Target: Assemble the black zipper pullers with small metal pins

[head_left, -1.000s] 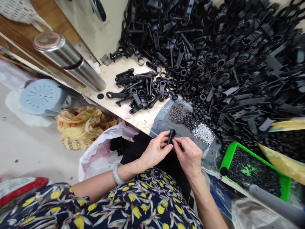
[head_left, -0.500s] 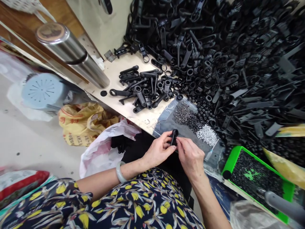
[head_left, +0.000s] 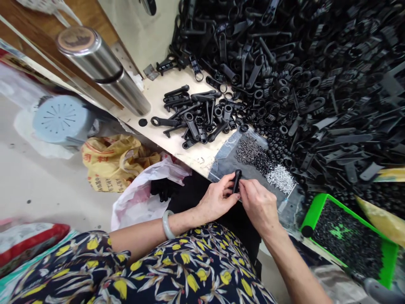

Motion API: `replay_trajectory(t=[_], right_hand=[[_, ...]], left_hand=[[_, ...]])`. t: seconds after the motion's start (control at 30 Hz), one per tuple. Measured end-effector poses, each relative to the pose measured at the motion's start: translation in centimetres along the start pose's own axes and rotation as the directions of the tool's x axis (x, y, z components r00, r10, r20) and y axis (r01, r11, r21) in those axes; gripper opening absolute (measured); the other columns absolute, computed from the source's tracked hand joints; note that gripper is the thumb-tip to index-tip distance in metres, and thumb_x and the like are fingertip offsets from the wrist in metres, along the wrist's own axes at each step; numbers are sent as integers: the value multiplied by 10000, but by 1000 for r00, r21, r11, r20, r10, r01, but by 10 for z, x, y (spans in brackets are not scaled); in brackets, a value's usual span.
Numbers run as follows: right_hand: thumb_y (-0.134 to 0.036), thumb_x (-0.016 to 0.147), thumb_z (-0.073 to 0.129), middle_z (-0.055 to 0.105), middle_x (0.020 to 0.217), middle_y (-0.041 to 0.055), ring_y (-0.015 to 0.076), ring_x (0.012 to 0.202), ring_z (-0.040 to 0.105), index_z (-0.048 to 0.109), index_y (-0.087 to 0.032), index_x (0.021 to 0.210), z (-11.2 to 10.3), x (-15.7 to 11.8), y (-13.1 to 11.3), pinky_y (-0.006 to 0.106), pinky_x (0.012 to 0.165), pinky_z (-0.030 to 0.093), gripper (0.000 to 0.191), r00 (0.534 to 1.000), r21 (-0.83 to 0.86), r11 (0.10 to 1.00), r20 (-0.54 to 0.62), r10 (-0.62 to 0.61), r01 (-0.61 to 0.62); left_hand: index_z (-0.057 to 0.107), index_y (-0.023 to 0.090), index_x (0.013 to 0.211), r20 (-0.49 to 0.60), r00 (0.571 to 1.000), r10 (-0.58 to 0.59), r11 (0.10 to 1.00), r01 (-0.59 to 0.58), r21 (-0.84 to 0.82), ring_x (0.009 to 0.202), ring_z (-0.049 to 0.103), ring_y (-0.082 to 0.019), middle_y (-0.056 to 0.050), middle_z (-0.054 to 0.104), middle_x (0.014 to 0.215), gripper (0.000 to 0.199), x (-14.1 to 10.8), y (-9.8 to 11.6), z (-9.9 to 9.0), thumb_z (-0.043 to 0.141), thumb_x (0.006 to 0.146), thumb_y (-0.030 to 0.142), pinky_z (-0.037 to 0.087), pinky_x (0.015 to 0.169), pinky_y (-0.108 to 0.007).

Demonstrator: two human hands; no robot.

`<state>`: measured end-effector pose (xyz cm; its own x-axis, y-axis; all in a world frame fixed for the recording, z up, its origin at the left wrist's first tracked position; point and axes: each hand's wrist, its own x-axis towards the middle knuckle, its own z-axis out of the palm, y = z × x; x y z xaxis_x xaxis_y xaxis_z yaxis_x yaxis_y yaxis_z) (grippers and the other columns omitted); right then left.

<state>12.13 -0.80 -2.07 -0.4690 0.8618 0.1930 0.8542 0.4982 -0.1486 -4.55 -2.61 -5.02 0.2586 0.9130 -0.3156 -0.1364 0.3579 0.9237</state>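
A black plastic part [head_left: 236,181] stands roughly upright between the thumb and fingers of my left hand [head_left: 218,199], at the table's front edge. My right hand [head_left: 260,202] is pinched against the right side of that part; whatever its fingertips hold is too small to make out. Beyond my hands, a dark mat [head_left: 221,162] bears small brownish pieces [head_left: 247,150], small black pieces [head_left: 264,162] and a heap of silver pins [head_left: 281,178]. A thin tool with a clear handle [head_left: 283,205] lies right of my right hand.
Black handle-like parts [head_left: 191,122] lie in a cluster behind the mat, and a huge black heap [head_left: 303,76] fills the back right. A steel flask [head_left: 104,69] stands at left. A green tray [head_left: 311,215] sits right; bags [head_left: 110,162] are below left.
The whole view has shifted slightly, so things appear a little further right. Both hands stay at the black part, which is turned slightly more upright.
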Motion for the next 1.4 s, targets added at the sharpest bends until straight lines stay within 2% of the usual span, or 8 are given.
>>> replay_trajectory(t=[0.23, 0.5, 0.63, 0.8, 1.07, 1.17, 1.3, 1.4], right_hand=[[-134, 1018, 516, 633, 796, 49, 163, 655, 585, 664, -154, 943, -8, 9, 12, 282, 561, 335, 167, 975, -118, 980, 174, -137, 158], [-34, 897, 551, 629, 806, 79, 197, 688, 612, 640, -156, 890, -16, 31, -5, 296, 526, 303, 151, 920, -230, 965, 391, -27, 126], [-4, 878, 535, 648, 829, 110, 225, 720, 644, 658, -134, 939, -16, 36, -16, 308, 523, 317, 190, 912, -247, 964, 409, 9, 101], [1, 880, 525, 657, 835, 114, 222, 729, 646, 664, -128, 996, -16, 31, -18, 312, 539, 375, 223, 908, -203, 971, 418, -33, 129], [26, 899, 497, 672, 932, 133, 263, 859, 637, 694, -116, 1041, -17, -2, -36, 370, 766, 536, 282, 947, -175, 971, 305, -105, 164], [-68, 974, 520, 708, 1044, 100, 229, 964, 674, 687, -169, 1206, -25, -9, -22, 355, 921, 553, 303, 972, 50, 996, 222, -78, 68], [-259, 1025, 535, 753, 1118, 56, 178, 958, 712, 719, -232, 1214, -36, -12, 39, 311, 873, 567, 265, 974, 356, 910, 2, 228, -214], [-301, 981, 561, 773, 1056, 90, 199, 847, 707, 751, -179, 1160, -40, -11, 93, 341, 832, 557, 288, 830, 296, 836, -187, 525, -462]], left_hand=[[507, 162, 1468, 8, 1000, 1, 1000, -1, -14, 995, 763, -232, -151, 722, 1248, 642, 3, -3, -2, 734, 874, 246, 635, 909, -381], [474, 177, 1491, -5, 998, 62, 998, -62, -27, 999, 744, -215, -117, 717, 1202, 656, 2, -7, -1, 714, 882, 231, 620, 900, -341], [478, 169, 1479, -7, 999, 35, 998, -36, -44, 968, 720, -198, -108, 704, 1172, 673, 4, -6, -5, 733, 860, 235, 590, 906, -341], [532, 186, 1403, 76, 997, -13, 961, 33, -273, 911, 688, -174, -49, 710, 1024, 674, 9, -4, -10, 793, 787, 261, 548, 871, -312], [539, 202, 1219, 106, 991, -81, 943, 111, -315, 849, 680, -127, -18, 733, 976, 522, 5, 13, -13, 739, 738, 163, 496, 791, -235], [510, 216, 1193, 122, 982, -147, 933, 178, -311, 876, 701, -139, -15, 733, 1013, 521, 2, 23, -13, 730, 726, 145, 517, 837, -267], [502, 214, 1109, 112, 975, -190, 931, 215, -295, 797, 708, -153, 7, 712, 875, 398, 1, 36, -11, 715, 774, 201, 530, 796, -293], [497, 220, 1057, 90, 985, -145, 960, 162, -230, 579, 590, -96, 63, 631, 715, 331, 3, 42, -6, 732, 839, 303, 489, 669, -247]])
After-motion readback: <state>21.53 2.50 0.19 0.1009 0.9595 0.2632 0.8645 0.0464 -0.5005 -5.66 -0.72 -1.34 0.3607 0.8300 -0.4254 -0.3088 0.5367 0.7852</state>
